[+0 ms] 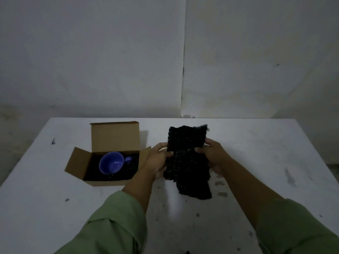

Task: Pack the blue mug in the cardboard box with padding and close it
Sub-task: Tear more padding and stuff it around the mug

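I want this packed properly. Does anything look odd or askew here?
Only the blue mug: it lies tipped on its side on dark padding in the cardboard box, mouth facing the camera. Nothing looks spilled or broken.

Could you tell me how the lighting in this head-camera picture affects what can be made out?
Head view: dim and bluish overall; the black padding sheet held by both hands shows little texture, the padding inside the cardboard box merges into shadow, while the blue mug carries a small glint; the box lid casts a soft shadow on the table.
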